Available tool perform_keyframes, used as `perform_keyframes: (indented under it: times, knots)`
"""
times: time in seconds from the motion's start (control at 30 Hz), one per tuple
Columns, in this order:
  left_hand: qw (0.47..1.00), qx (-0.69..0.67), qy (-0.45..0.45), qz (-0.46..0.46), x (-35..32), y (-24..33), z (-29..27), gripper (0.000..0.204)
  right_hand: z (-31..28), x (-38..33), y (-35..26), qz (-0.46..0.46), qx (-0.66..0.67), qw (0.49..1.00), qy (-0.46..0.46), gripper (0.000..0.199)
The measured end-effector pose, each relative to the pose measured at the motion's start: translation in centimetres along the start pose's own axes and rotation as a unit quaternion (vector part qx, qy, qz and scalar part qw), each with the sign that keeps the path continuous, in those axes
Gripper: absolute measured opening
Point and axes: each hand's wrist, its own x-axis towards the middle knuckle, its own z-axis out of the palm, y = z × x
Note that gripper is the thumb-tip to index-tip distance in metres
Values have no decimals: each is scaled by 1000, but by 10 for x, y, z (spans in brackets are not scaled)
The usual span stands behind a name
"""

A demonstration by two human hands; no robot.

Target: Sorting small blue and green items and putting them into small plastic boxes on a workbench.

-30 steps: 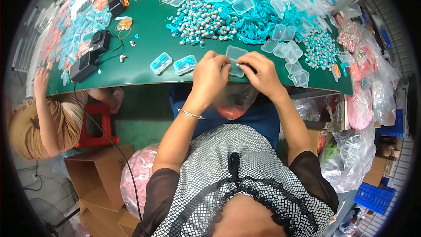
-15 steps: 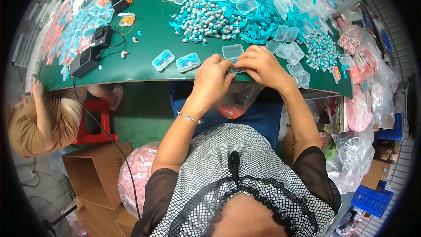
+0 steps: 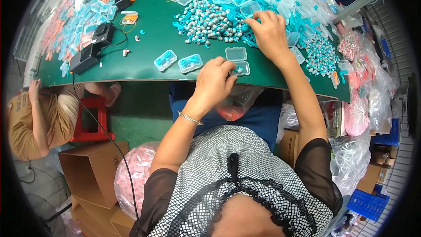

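Hands work at the near edge of a green surface (image 3: 149,68). The left hand (image 3: 213,83) rests on this edge with its fingers curled, and the fingertips press on a small clear plastic case (image 3: 241,68) that stands open, with a bit of teal cord inside. The open lid (image 3: 236,53) of the case lies flat just behind it. The right hand (image 3: 268,30) reaches farther over the surface to a heap of grey and teal earplugs (image 3: 210,22); the fingers are bent and pinch at the teal cords at the side of the heap, but what exactly is between the fingertips I cannot tell. Two closed cases with teal contents (image 3: 177,61) lie side by side to the left of the left hand. Beyond the heap are many empty clear cases (image 3: 245,2). At the far left of the surface stand black boxes (image 3: 85,57) with cables.
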Motion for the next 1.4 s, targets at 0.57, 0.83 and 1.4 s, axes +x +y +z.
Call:
perform_keyframes:
  times: [0.57,0.83,1.4]
  knots:
    - [999,18,-35,-21,8,-5,1,44,-3,-23,-3,43,76,995,-36,23]
    - [999,-1,-38,-20,6,-4,-3,44,-7,-13,-20,-6,108,986,-128,18]
    - [997,-60,-47,-12,0,-11,-8,45,-43,-47,-41,51,252,962,-91,14]
